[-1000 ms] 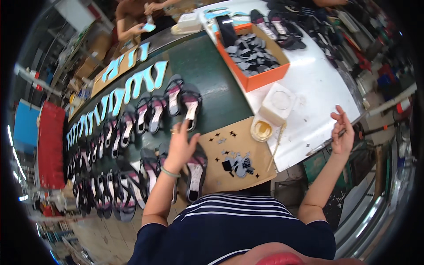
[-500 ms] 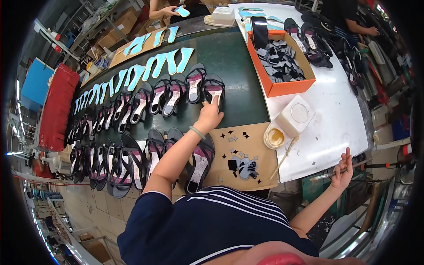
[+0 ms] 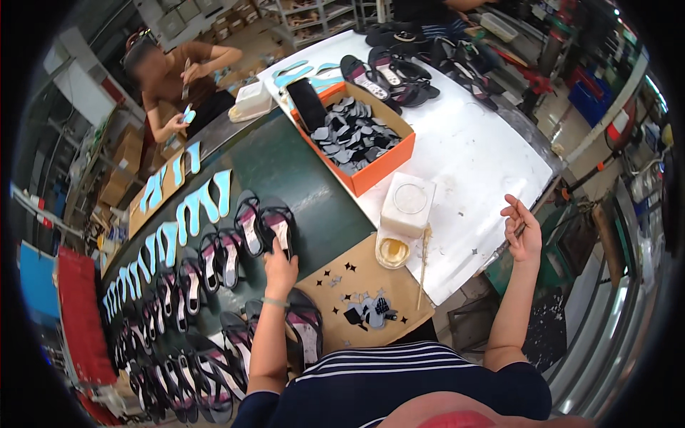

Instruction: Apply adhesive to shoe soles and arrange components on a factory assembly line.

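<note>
My left hand (image 3: 280,269) reaches to a black strappy sandal (image 3: 278,222) at the near end of the far row. Its index finger is stretched onto the heel end of the pale insole, its thumb out to the left. Another sandal (image 3: 250,227) stands close by on the left. My right hand (image 3: 523,230) is raised over the right edge of the white tabletop, fingers loosely apart; a small dark patch between them cannot be made out. Below and right of my left hand, a cardboard sheet (image 3: 342,282) carries star-shaped pieces and a pile of grey and black pieces (image 3: 371,312).
An orange box (image 3: 378,171) holds grey and black pieces, with a phone (image 3: 305,104) at its corner. Nearby stand a white container (image 3: 408,203), a cup of yellowish paste (image 3: 393,251) and a thin stick (image 3: 424,267). Blue insoles (image 3: 207,203) lie on the left; a co-worker (image 3: 182,78) handles another.
My view has turned, so the table sits further left and the co-worker shows more. On the same sandal, my left index finger now lies nearer the heel end. My right hand has risen.
</note>
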Demonstrator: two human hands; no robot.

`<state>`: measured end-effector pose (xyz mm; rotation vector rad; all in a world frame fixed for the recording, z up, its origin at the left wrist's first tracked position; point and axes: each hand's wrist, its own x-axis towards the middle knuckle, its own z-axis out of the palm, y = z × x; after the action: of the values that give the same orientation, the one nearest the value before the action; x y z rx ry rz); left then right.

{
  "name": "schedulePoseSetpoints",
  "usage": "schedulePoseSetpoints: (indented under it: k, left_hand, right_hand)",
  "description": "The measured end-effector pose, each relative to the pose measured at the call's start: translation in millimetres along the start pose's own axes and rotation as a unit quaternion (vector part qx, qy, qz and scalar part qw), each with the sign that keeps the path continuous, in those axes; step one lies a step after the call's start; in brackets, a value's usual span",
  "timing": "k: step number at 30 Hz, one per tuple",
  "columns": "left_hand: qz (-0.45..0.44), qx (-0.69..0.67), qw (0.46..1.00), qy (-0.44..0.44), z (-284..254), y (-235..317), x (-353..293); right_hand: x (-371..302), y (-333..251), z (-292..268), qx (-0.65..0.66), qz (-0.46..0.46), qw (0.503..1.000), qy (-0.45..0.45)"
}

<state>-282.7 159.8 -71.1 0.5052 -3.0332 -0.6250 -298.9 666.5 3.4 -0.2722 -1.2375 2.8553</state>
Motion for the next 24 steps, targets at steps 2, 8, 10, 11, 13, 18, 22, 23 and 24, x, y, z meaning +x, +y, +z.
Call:
schedulePoseSetpoints:
  k: [2,8,10,11,13,18,22,23,24]
  left_hand:
    - [0.01,-0.007,1.0,-0.002,1.8,-7.9,-0.5]
    - [-0.044,0.048,0.997,-0.037,-42.9,39.9,-14.9]
    - [0.036,0.04,0.999,0.002,-43.5,35.6,-13.2]
    - [0.075,0.033,0.996,0.022,-43.2,34.6,-10.3]
    - [0.124,-0.024,0.992,0.025,-43.8,43.4,-7.6]
    - [0.171,-0.136,0.975,-0.048,-40.2,64.4,2.7]
    - [0.175,-0.221,0.956,-0.084,-43.6,82.8,32.4]
    - [0.167,-0.25,0.949,-0.09,-50.8,93.6,42.8]
    - [0.238,-0.2,0.949,-0.047,-61.3,107.8,56.3]
  right_hand:
    - [15.0,-6.0,1.7,-0.034,0.004,0.999,-0.008]
    - [99.2,-29.3,20.0,-0.17,0.088,0.976,-0.102]
    - [139.5,-34.8,22.1,-0.222,0.117,0.961,-0.117]
    - [159.8,-39.9,24.8,-0.248,0.134,0.95,-0.132]
    - [205.4,-39.4,27.9,-0.282,0.166,0.939,-0.102]
    - [305.9,-23.1,31.3,-0.266,0.221,0.937,-0.048]
    - [382.0,-6.1,24.0,-0.257,0.217,0.939,0.07]
    - [397.8,-4.0,21.8,-0.26,0.207,0.94,0.075]
    - [411.4,0.4,21.1,-0.263,0.199,0.941,0.08]
